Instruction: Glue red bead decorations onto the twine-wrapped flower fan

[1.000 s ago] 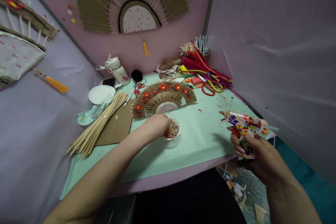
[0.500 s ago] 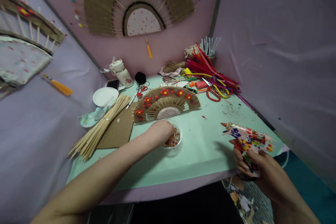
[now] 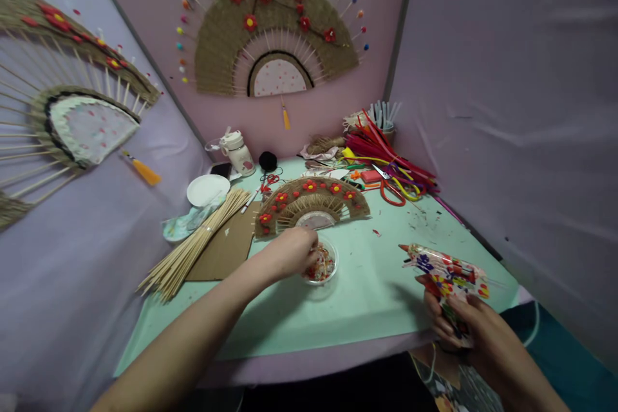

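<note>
My left hand [image 3: 293, 252] reaches over the left rim of a clear plastic bowl [image 3: 337, 268]. Its fingers are bent down together among red, orange and clear beads [image 3: 324, 265]; the fingertips are hidden, so whatever they pinch does not show. Just behind the bowl lies a small twine fan [image 3: 290, 207] with red flowers and a white half-round centre. On the right, my right hand [image 3: 458, 315] is wrapped round the handle of a glue gun [image 3: 449, 265] covered in a flower pattern. The gun's orange nozzle points left, above the table.
Wooden skewers [image 3: 203, 238] lie on cardboard [image 3: 226, 254] at the left, near a white plate [image 3: 207, 190] and a bottle [image 3: 239, 153]. Red-handled scissors [image 3: 392, 193] and pipe cleaners [image 3: 386, 154] are at the back right. A large fan [image 3: 217, 45] hangs on the wall.
My view has tilted up, so more of the wall fans shows. My left hand has lifted slightly at the bowl, uncovering more beads. My right hand still grips the glue gun.
</note>
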### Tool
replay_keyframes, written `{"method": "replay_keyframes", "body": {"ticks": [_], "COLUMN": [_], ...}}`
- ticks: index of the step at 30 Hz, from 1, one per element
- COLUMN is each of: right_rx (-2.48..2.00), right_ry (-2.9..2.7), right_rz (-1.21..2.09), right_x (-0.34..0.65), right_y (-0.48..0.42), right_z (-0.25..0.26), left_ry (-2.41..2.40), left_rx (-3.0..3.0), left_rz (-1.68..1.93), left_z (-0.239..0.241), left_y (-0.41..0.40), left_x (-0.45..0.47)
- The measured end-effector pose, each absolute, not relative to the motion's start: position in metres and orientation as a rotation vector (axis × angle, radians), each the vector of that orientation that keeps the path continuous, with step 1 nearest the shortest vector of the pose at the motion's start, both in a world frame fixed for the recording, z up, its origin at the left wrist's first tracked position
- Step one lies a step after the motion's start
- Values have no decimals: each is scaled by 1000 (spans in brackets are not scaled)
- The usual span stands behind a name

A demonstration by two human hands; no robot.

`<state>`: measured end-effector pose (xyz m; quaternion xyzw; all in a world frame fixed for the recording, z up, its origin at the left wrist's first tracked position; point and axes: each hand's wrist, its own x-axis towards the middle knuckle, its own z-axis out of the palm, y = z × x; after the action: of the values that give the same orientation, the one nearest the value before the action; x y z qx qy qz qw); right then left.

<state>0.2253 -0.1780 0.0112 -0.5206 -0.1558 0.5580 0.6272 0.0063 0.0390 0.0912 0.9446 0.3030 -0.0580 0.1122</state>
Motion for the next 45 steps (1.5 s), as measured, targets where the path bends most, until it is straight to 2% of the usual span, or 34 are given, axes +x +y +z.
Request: {"method": "replay_keyframes", "body": {"ticks": [8, 14, 21, 45], "right_rx": [-1179, -1225, -1263, -1206], "right_ry": [-367, -503, -532, -483], "right_rz": [1243, 1243, 1251, 1279], "right_x": [209, 194, 188, 186], "right_y": [-166, -155, -159, -159], "right_z": [22, 38, 35, 25], "left_ry": [851, 878, 946, 872], "left_rx": [1916, 2067, 2480, 2349], "left_rz": [491, 894, 770, 704], "left_z": [107, 145, 146, 140], "left_y": [65, 110, 142, 151], "left_x": [-21, -2, 14, 15]}}
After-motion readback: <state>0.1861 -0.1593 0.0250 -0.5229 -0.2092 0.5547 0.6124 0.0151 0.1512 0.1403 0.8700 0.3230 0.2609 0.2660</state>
